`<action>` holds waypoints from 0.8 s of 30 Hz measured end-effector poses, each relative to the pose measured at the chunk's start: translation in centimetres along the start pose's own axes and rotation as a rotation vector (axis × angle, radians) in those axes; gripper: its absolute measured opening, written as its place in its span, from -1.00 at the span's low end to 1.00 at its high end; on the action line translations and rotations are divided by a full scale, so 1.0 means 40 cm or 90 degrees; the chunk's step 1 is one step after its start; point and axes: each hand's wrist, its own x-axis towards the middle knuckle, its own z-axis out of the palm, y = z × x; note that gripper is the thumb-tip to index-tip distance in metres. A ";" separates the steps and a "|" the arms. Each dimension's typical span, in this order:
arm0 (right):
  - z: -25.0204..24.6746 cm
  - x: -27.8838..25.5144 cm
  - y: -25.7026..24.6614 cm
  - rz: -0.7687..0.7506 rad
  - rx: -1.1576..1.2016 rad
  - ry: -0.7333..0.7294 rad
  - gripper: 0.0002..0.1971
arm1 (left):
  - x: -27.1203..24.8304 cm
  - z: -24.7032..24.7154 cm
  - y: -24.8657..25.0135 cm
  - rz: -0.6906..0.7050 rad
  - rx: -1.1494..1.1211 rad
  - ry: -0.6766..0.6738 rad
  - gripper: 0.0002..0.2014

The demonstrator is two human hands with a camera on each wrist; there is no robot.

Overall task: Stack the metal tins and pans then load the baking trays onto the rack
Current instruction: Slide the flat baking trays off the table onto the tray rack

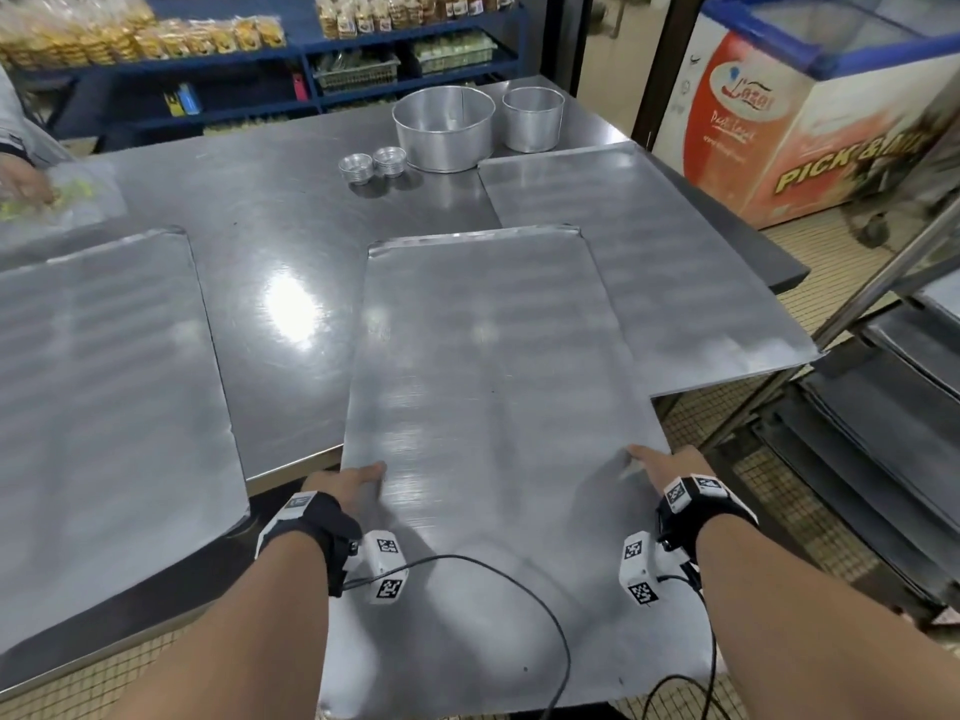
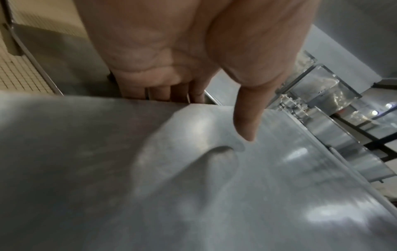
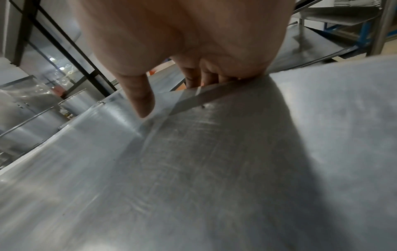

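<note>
Steel counter fills a bakery room, and over its near edge a baking tray juts toward the person. The left hand grips the tray's left long edge and the right hand grips its right long edge. From the head view only thumbs and knuckles show. The left wrist view adds that the thumb lies on top of the tray while the fingers curl under its rim; the right wrist view shows the same hold, thumb on top and fingers tucked beneath.

Outward from the hands, a second tray lies just beside the held one on the right, overhanging the counter's corner, and a third tray lies to the left, apart from it. Farther back stand a large round tin and a smaller tin, with two stacks of little moulds beside them. At the right stands the rack, trays already on its lower levels, close to the second tray's corner. Blue shelves of packed goods line the back wall, and a chest freezer stands at the right.
</note>
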 end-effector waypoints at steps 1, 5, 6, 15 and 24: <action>0.001 -0.003 -0.011 -0.010 0.004 0.011 -0.33 | 0.003 0.004 0.013 0.008 -0.010 0.011 -0.35; 0.009 -0.009 -0.070 -0.017 0.019 0.003 -0.57 | 0.028 0.031 0.056 0.000 -0.011 0.036 -0.39; 0.014 -0.008 -0.084 -0.024 0.025 0.001 -0.54 | 0.021 0.038 0.071 0.001 0.013 0.035 -0.42; -0.003 0.033 -0.135 0.038 0.119 0.020 -0.50 | 0.040 0.070 0.120 -0.070 0.022 0.050 -0.19; -0.082 0.046 -0.168 0.041 0.194 0.072 -0.32 | -0.034 0.082 0.237 0.013 -0.068 0.076 -0.43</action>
